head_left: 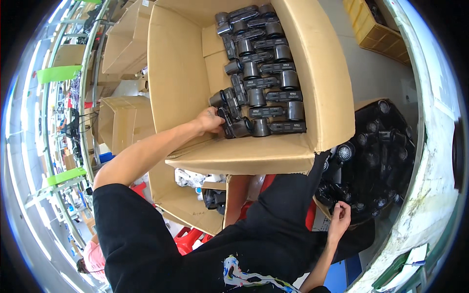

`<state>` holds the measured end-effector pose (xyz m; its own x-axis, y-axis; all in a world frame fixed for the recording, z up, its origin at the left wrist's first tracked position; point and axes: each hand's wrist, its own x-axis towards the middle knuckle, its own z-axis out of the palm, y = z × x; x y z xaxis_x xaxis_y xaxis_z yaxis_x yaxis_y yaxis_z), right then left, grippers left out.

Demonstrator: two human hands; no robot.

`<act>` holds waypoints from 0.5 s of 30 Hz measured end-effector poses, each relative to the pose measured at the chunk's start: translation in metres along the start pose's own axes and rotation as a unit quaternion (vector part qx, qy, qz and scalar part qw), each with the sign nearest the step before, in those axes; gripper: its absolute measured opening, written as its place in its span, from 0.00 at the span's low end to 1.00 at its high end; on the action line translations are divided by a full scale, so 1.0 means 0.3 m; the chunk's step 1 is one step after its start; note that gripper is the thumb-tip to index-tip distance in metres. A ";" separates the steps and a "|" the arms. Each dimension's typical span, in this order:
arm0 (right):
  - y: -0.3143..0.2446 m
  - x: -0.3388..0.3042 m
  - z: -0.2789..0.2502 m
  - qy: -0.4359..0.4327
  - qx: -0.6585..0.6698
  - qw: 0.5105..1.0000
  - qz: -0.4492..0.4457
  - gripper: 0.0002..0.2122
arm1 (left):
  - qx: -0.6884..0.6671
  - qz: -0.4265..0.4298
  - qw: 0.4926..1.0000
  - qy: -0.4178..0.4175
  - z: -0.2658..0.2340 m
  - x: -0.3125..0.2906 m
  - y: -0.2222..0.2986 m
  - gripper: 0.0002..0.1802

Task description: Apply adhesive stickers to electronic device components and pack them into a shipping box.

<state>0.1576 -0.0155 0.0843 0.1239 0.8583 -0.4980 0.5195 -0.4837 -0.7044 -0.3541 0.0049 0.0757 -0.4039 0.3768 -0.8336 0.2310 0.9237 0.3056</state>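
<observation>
A large open cardboard box stands in front of me. Inside it, on the right, black handheld fans with round barrels and flat handles lie in interlocking rows. My left hand reaches over the near left part of the box, its fingers closed on one black handheld fan at the end of the nearest row. My right hand is low on the right, fingers curled toward the thumb. It is beside a black-lined container heaped with more black fans with round grilles; anything in its fingertips is hidden.
Below the big box, a smaller carton holds white and black items. Empty-looking cartons and shelving with green plates are at the left. A yellow crate stands far right, above a worn pale edge.
</observation>
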 end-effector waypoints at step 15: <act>0.012 -0.255 -0.125 0.121 0.010 0.993 -0.013 0.06 | 0.060 0.519 0.844 0.121 0.108 -0.575 0.563 0.18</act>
<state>0.1817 -0.0765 0.1388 0.3111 0.8853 -0.3456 0.5081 -0.4622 -0.7268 -0.2167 0.0936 0.2561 -0.0959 0.9951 -0.0225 0.6535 0.0800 0.7527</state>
